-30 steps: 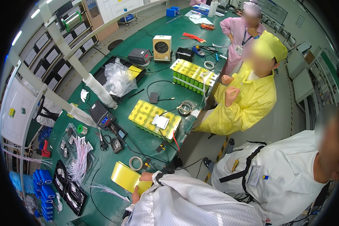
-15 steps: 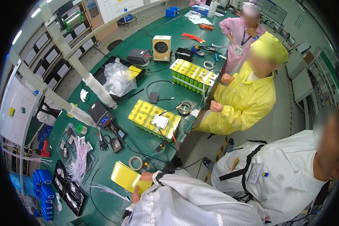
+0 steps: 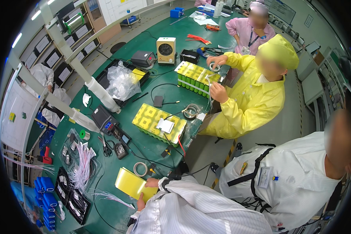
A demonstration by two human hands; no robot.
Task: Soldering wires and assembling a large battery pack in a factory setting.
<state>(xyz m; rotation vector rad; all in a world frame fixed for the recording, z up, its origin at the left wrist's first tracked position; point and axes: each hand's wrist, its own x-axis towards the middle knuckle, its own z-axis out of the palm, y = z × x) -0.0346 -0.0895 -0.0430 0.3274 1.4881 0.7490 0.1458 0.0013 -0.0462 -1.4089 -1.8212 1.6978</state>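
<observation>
A stack of glossy yellow sheets [image 3: 129, 182] lies at the near edge of the green table. My left hand [image 3: 140, 202] grips its near edge, a digit on top and the rest hidden beneath. Close by, my right hand [image 3: 152, 182] holds the right edge, its fingers partly over the yellow surface. Just beyond the sheets lies a roll of tape [image 3: 140, 169]. Farther off stands a yellow-topped battery pack [image 3: 158, 121] with a white tag and a red wire.
A co-worker in yellow [image 3: 257, 93] works at a second battery pack [image 3: 195, 78]. Beside me stands a person in white [image 3: 277, 175]. Left of my hands are bundled white wires [image 3: 82, 162], scissors [image 3: 107, 146], a soldering station [image 3: 105, 119] and blue bins [image 3: 46, 201].
The co-worker in yellow has raised both hands to the far battery pack, one now at the tape roll there. Someone in white has appeared behind the left shelf frame. My hands have stayed put.
</observation>
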